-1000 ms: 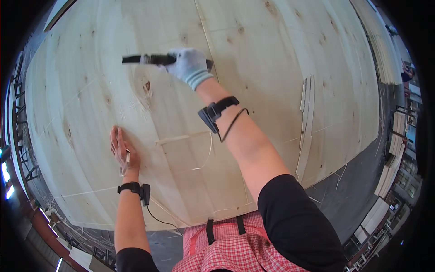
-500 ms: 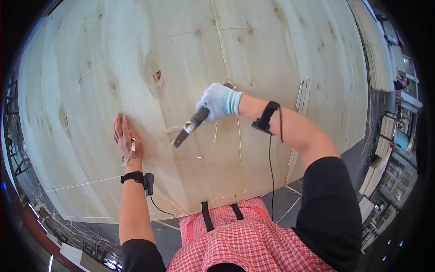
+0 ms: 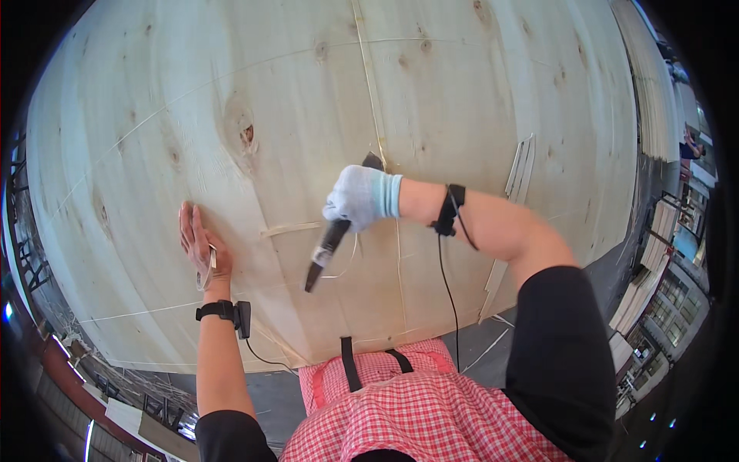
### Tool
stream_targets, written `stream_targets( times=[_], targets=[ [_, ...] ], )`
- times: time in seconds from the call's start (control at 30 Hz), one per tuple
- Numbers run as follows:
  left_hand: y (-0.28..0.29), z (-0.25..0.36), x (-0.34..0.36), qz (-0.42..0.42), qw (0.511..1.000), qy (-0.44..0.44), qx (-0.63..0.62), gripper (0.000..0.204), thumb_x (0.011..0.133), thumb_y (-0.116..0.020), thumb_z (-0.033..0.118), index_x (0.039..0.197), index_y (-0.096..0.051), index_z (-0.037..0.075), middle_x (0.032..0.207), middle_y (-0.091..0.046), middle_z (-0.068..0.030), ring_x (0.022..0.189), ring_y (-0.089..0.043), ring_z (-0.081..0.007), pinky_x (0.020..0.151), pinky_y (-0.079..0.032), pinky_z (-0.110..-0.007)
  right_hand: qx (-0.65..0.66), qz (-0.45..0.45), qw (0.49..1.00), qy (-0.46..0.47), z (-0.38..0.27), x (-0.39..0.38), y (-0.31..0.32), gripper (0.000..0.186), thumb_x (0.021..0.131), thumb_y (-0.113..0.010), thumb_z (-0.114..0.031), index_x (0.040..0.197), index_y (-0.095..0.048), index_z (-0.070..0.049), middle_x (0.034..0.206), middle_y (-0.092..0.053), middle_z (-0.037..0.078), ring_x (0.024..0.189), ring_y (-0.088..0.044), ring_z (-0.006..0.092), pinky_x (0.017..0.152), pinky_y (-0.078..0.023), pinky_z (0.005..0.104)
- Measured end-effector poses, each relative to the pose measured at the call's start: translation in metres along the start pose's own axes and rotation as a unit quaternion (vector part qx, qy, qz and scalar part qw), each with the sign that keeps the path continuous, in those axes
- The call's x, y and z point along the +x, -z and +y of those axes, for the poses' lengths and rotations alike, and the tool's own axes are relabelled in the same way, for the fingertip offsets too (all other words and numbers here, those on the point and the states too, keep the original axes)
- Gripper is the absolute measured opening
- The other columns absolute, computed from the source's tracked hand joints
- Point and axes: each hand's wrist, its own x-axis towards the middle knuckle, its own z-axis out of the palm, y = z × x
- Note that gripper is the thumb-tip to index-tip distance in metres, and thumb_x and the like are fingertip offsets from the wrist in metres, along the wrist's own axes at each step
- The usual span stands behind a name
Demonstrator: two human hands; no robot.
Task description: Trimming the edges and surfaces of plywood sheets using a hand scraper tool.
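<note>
A broad sheet of pale wood veneer [image 3: 300, 115] with knots and a lengthwise seam lies before me. My left hand [image 3: 204, 242] is bare and rests flat on it at the left, fingers stretched out; a small pale piece on a clear loop sits at its thumb side. My right hand [image 3: 360, 199], in a light glove, is closed round a dark knife-like tool [image 3: 325, 250], just left of the seam. One end of the tool slants toward me and left; the other pokes out above the fist. Whether the tool touches the veneer, I cannot tell.
Thin loose wood strips [image 3: 520, 165] lie on the sheet at the right. A short strip [image 3: 289, 229] lies left of the tool. Stacked veneer sheets [image 3: 654, 100] stand beyond the right edge. From the black wristbands, cables hang down. Far right, another person [image 3: 690, 145] is partly visible.
My right hand has come nearer to me and slightly left with the knife-like tool, which now stands at a steeper slant. The left hand stays flat; the whole view has shifted a little.
</note>
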Motion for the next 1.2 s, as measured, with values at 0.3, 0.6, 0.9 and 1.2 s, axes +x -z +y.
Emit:
stream_targets(
  times=[0.3, 0.6, 0.9, 1.2],
  targets=[
    [0.000, -0.005, -0.004, 0.011, 1.000, -0.012, 0.009, 0.047, 0.081, -0.034, 0.001, 0.127, -0.046, 0.003, 0.138, -0.039, -0.0144, 0.128, -0.035, -0.0305, 0.106, -0.026, -0.041, -0.026, 0.239, 0.966, -0.094, -0.006, 0.025, -0.019, 0.017, 0.064, -0.065, -0.027, 0.069, -0.056, -0.014, 0.063, -0.057, 0.002, 0.057, -0.059, 0.0224, 0.050, -0.046, 0.0364],
    [0.000, -0.001, -0.001, 0.010, 1.000, -0.008, -0.005, 0.047, 0.081, -0.034, 0.001, 0.126, -0.047, 0.004, 0.137, -0.039, -0.0136, 0.128, -0.036, -0.0296, 0.105, -0.027, -0.040, -0.016, 0.022, 0.998, 0.051, 0.001, 0.007, -0.001, 0.017, 0.062, -0.066, -0.026, 0.067, -0.055, -0.014, 0.062, -0.056, 0.004, 0.058, -0.059, 0.0232, 0.052, -0.047, 0.0371],
    [0.001, -0.003, -0.002, 0.005, 1.000, 0.007, -0.019, 0.048, 0.081, -0.036, 0.001, 0.128, -0.045, 0.005, 0.138, -0.039, -0.0119, 0.129, -0.034, -0.0293, 0.106, -0.025, -0.041, 0.204, -0.068, 0.955, -0.203, 0.009, 0.027, 0.050, 0.023, 0.064, -0.070, -0.028, 0.078, -0.065, -0.011, 0.070, -0.064, 0.009, 0.064, -0.060, 0.0257, 0.060, -0.049, 0.0340],
    [0.002, -0.005, -0.004, 0.017, 1.000, -0.002, -0.019, 0.049, 0.080, -0.036, 0.000, 0.128, -0.046, 0.006, 0.138, -0.039, -0.0117, 0.129, -0.035, -0.0289, 0.106, -0.026, -0.041, -0.004, 0.326, 0.929, -0.174, -0.012, 0.038, 0.008, 0.018, 0.074, -0.064, -0.022, 0.090, -0.064, -0.015, 0.074, -0.060, 0.006, 0.060, -0.059, 0.0264, 0.059, -0.049, 0.0338]
  ],
)
